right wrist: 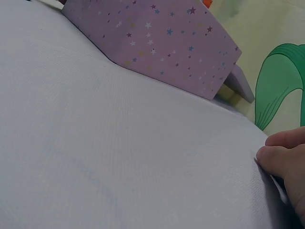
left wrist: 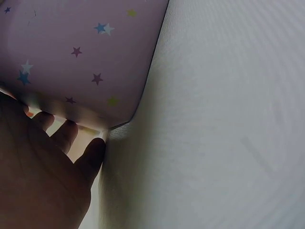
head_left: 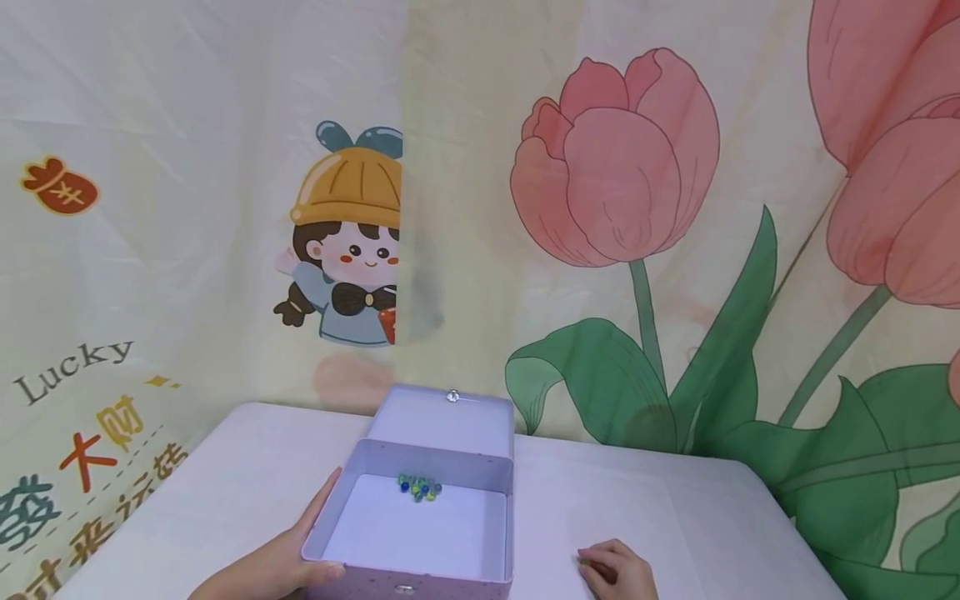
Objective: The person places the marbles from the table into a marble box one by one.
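Observation:
A lilac box (head_left: pixel 417 577) with a star pattern stands open on the table, its hinged lid (head_left: pixel 450 421) tipped back. Several glass marbles (head_left: pixel 431 495), blue, green and yellow, lie clustered on the box floor near the back wall. My left hand (head_left: pixel 281 557) holds the box around its front left corner, fingers along the side and thumb at the front. To the right of the box, low over the tabletop, my right hand (head_left: pixel 622 571) pinches a small greenish marble (head_left: pixel 583 562) between thumb and forefinger. In the right wrist view, the fingers hide the marble.
A white cloth covers the table (head_left: pixel 645 492). Behind it hangs a printed curtain (head_left: pixel 465 250) with tulips and a cartoon figure. A small metal clasp (head_left: pixel 405 589) sits on the box front, and its counterpart (head_left: pixel 453 397) on the lid's edge.

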### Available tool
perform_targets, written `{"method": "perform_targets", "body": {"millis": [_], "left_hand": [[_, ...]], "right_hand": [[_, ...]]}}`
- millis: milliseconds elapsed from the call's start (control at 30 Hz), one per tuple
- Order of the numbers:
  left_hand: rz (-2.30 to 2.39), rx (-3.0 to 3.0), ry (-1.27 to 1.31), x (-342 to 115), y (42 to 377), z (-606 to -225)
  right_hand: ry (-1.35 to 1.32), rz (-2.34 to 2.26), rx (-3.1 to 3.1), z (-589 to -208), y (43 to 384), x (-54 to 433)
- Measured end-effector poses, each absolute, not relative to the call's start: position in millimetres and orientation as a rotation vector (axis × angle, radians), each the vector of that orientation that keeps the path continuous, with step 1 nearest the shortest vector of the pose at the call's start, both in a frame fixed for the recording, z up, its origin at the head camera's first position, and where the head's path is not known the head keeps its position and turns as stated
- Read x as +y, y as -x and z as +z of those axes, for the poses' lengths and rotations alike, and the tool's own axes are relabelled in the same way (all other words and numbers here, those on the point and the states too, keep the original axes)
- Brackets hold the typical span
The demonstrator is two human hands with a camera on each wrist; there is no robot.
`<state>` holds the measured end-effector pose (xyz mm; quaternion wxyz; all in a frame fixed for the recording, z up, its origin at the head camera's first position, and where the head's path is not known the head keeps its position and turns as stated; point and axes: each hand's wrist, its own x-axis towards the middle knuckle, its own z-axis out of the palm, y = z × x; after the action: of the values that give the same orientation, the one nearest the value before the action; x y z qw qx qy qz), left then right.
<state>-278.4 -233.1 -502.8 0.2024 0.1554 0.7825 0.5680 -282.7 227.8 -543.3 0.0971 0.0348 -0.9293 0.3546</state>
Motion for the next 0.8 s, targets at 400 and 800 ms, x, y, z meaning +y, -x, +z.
{"method": "perform_targets", "body": {"millis": [400, 800], "left_hand": [[1.645, 2.11, -0.408, -232.1, 280.2, -508.2], [1.585, 2.207, -0.512, -236.6, 279.2, -507.3]], "right_hand": [[-0.047, 1.105, -2.739, -544.8, 281.4, 230.9], [0.057, 1.358, -2.724, -531.9, 288.9, 224.8]]}}
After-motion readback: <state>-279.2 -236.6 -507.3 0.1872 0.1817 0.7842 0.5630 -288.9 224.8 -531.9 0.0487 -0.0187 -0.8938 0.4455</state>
